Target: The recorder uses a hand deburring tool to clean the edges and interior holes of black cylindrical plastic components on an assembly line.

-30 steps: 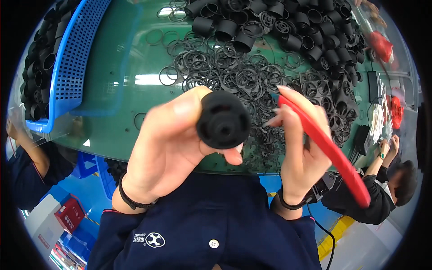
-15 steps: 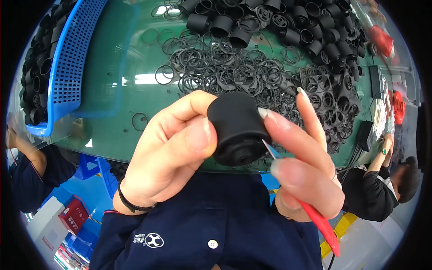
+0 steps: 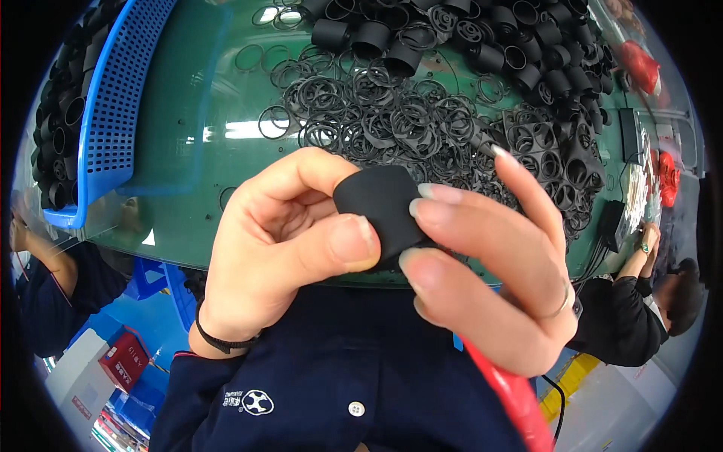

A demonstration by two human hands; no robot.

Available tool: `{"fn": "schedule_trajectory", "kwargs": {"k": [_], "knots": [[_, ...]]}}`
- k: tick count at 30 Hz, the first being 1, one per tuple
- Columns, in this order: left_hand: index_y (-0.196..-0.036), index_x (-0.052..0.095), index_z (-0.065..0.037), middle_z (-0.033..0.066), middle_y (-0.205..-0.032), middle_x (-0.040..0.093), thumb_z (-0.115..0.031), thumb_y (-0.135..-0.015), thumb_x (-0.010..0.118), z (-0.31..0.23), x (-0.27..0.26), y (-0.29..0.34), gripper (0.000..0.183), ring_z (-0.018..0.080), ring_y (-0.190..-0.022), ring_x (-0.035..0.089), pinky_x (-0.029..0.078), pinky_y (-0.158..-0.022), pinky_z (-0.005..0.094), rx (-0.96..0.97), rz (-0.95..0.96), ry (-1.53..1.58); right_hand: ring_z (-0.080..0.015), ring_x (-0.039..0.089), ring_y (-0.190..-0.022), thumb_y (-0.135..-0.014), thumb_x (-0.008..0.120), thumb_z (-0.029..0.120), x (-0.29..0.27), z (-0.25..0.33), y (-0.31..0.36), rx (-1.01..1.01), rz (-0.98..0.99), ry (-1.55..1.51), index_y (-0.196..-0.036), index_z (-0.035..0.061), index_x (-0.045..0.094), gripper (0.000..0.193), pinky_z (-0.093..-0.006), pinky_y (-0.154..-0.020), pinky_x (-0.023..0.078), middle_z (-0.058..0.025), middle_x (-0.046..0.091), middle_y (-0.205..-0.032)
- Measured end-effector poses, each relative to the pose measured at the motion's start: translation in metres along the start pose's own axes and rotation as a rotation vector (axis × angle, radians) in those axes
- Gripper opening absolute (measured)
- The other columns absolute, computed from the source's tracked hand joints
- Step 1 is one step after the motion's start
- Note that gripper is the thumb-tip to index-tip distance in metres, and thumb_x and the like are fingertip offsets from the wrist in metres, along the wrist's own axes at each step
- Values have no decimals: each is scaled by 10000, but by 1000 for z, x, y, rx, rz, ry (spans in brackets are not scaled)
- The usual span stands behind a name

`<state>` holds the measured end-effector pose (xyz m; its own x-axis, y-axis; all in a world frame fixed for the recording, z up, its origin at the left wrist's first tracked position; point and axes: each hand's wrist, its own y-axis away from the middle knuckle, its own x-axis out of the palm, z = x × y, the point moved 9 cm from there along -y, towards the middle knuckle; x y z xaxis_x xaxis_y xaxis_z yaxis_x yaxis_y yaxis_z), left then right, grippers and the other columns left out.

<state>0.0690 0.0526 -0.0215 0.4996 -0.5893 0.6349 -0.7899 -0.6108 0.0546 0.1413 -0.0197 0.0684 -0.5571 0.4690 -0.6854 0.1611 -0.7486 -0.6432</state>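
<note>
A matte black cylindrical cap (image 3: 379, 207) is held up over the near edge of the table, tilted. My left hand (image 3: 275, 245) pinches it between thumb and fingers from the left. On the other side, fingertips of my right hand (image 3: 497, 282) press against the cap's right side and lower edge. A red-handled knife (image 3: 520, 399) is also gripped in that right hand, its handle running down below the palm. The fingers hide its blade. Beyond my hands lies a heap of thin black rings (image 3: 392, 113) on the green table.
Black cylindrical caps (image 3: 497, 56) are piled at the back right. A blue perforated basket (image 3: 113, 120) full of black parts stands at the left. The green table (image 3: 188, 151) has a few loose rings. Co-workers (image 3: 633, 301) sit at the right and left.
The cap has turned, so its recessed end no longer faces me. My right fingers have moved left onto it, the knife handle has swung lower, and the blade is now hidden.
</note>
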Motion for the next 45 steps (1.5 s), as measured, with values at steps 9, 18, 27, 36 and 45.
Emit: {"fn": "schedule_trajectory", "kwargs": {"k": [9,18,27,36,45], "knots": [[-1057,454,19,89,-924,557,-267,-904,399,25,23,11,330,129,-804,545,447,-725,264,-347,-80,463,-327,616,-716,-852,435,171,-4,5,16,-220,-368,101,-1025,-44,431,276,-377,-677,522,-241,579,-831],[-1221,344,-3,118,-991,519,-495,-851,377,18,11,2,617,239,-827,530,455,-642,258,-220,-155,100,-432,387,-1130,-835,484,200,-13,-42,25,331,-182,-167,-898,34,592,208,-516,-919,327,-338,362,-1205],[-1088,513,-25,56,-1014,568,-141,-819,555,11,9,6,297,110,-929,523,398,-827,248,-151,-101,375,-421,551,-889,-877,371,317,7,-5,1,165,47,-159,-967,56,413,280,-540,-824,391,-307,500,-1019],[-1022,553,-24,54,-931,593,-155,-825,553,16,1,10,237,105,-850,549,424,-778,246,-172,-223,351,-358,583,-831,-848,426,219,5,-2,1,64,-24,-78,-969,35,446,221,-466,-739,457,-267,537,-967],[-910,571,-22,40,-839,596,-151,-813,572,13,-3,9,162,85,-760,539,423,-707,224,-139,-266,252,-295,615,-773,-819,482,122,4,8,1,30,-76,67,-970,14,479,186,-392,-654,523,-227,574,-915]]}}
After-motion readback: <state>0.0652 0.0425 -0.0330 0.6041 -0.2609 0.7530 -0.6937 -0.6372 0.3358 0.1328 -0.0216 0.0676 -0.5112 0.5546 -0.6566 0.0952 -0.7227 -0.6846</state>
